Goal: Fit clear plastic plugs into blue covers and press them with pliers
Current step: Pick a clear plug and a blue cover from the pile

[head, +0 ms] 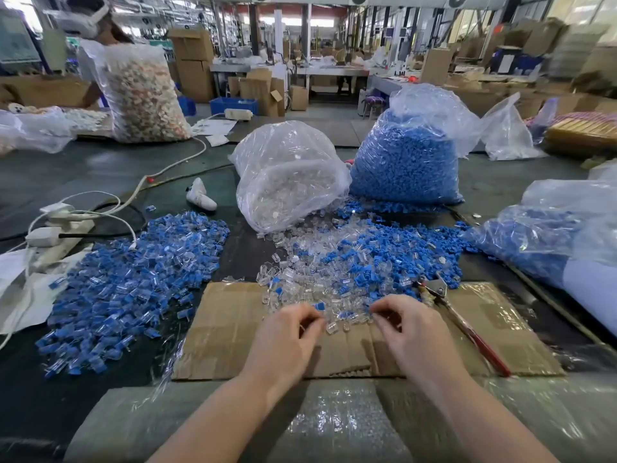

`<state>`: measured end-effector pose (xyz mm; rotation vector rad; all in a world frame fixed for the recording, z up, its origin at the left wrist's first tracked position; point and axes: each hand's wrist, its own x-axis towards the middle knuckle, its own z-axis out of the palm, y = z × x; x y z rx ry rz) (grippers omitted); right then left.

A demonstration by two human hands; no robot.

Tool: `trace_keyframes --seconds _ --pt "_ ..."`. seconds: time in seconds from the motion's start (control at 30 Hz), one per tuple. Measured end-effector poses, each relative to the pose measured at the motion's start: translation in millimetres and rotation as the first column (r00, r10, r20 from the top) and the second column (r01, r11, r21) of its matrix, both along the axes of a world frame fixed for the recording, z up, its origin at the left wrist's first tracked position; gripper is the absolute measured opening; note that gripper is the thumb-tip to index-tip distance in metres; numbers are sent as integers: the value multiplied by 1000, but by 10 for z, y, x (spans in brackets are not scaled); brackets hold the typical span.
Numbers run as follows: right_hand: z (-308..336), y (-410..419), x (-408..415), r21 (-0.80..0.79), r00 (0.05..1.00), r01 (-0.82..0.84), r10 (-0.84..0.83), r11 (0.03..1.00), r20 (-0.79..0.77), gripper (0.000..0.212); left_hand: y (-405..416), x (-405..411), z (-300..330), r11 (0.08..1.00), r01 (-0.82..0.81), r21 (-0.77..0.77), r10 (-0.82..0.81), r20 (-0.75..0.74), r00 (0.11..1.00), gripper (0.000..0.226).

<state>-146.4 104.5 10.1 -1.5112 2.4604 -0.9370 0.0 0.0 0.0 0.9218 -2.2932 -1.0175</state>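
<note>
Hands (287,332) (405,329) finger glossy clear plugs (334,312) on corrugated cardboard (233,329).

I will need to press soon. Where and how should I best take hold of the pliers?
Grip the red handles of the pliers with the right hand, coming from above. They lie flat on the cardboard, handles pointing toward you, metal head against the parts pile.

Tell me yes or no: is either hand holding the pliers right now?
No. The pliers lie on the cardboard sheet right of the right hand, while it and the left hand finger the loose parts.
</note>
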Motion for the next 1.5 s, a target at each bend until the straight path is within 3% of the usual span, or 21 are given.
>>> trace_keyframes --seconds 0.23,0.57,0.7,0.87,1.07,1.27,1.5 --pt "-96 -295 -202 19 975 209 -206 978 -88 19 -73 -337 -175 990 -134 -32 132 -52 990 17" --pt "-129 -530 -290 -62 953 261 -268 963 -140 21 -89 -557 -216 973 -198 -120 189 -87 978 22" --pt "-139 -600 -319 -38 944 267 -270 963 -189 27 -32 -578 -243 952 -204 -228 181 -117 977 17" --pt "-118 -657 -362 -18 940 250 -247 968 -235 25 30 -639 -273 946 -92 -312 75 -66 995 17" --pt "-93 -672 -390 -16 941 242 -239 970 -240 20 37 -671 -286 941 -76 -330 60 -59 996 16" --pt "-73 -654 -427 -28 945 241 -241 970 -221 18 103 -679 -261 937 82 -341 -88 -3 996 21" --pt "-47 -642 -458 -64 945 250 -258 966 -201 17 180 -736 -265 890 328 -317 -266 222 938 32"
